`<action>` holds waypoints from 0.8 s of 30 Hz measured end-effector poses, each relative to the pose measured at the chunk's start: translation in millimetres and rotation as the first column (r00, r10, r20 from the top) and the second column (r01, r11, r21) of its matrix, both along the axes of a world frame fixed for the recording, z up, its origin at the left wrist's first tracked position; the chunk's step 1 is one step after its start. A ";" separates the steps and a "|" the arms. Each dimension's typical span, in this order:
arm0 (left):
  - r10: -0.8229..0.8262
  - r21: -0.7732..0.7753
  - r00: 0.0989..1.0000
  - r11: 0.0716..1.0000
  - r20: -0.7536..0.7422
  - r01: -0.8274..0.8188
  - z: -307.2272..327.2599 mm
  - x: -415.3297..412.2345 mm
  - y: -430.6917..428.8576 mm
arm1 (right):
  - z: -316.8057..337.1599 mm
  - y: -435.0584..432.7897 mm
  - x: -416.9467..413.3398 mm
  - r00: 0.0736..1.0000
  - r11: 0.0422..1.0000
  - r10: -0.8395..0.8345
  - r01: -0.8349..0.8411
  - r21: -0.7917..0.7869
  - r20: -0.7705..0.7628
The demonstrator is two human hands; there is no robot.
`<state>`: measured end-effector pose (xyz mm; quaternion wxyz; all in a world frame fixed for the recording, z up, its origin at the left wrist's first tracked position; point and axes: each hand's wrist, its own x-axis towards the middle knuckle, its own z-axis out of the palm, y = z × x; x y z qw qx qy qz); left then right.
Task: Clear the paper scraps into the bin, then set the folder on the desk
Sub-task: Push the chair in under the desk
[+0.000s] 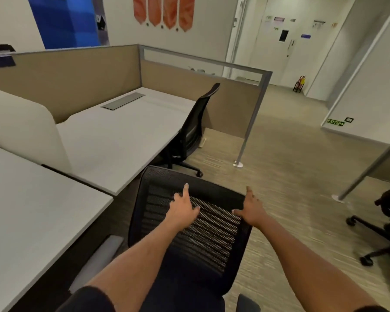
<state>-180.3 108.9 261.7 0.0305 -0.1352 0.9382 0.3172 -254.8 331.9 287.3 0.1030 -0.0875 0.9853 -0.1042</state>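
Observation:
No paper scraps, bin or folder show in the head view. A pale grey desk (32, 210) lies at my lower left, and a second desk (122, 136) sits beyond a white divider. Directly in front of me stands a black mesh office chair (212, 239), its backrest facing me. My left hand (184, 208) rests flat on the mesh with its fingers spread and the index finger stretched upward. My right hand (251, 209) lies against the backrest's right edge, thumb on the mesh and fingers extended. Neither hand holds anything loose.
Another black chair (189, 131) is tucked at the far desk. A third chair's wheeled base (378, 235) is at the right. Tan partition walls (77, 79) back the desks. Metal posts (248, 131) stand on the carpet, and a corridor opens at the far right.

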 end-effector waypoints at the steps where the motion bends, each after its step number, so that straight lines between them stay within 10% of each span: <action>1: 0.017 -0.007 1.000 1.000 -0.012 -0.017 -1.4 -8.0 2.9 | -8.4 0.6 -0.5 0.999 0.999 0.031 -0.030 0.026 -0.018; 7: 0.074 -0.094 0.997 0.993 -0.008 -0.075 -12.1 -30.3 13.2 | -24.0 0.3 3.1 0.993 0.997 0.029 -0.037 -0.066 -0.117; 15: 0.457 0.176 0.889 0.874 0.022 -0.453 9.3 -41.1 32.4 | -22.2 -24.2 29.5 0.986 0.997 0.032 -0.042 -0.058 -0.163; 24: 0.522 0.315 0.840 0.781 0.147 -0.540 15.3 6.6 24.3 | -27.5 -55.3 108.5 0.973 0.996 0.071 -0.058 0.066 -0.220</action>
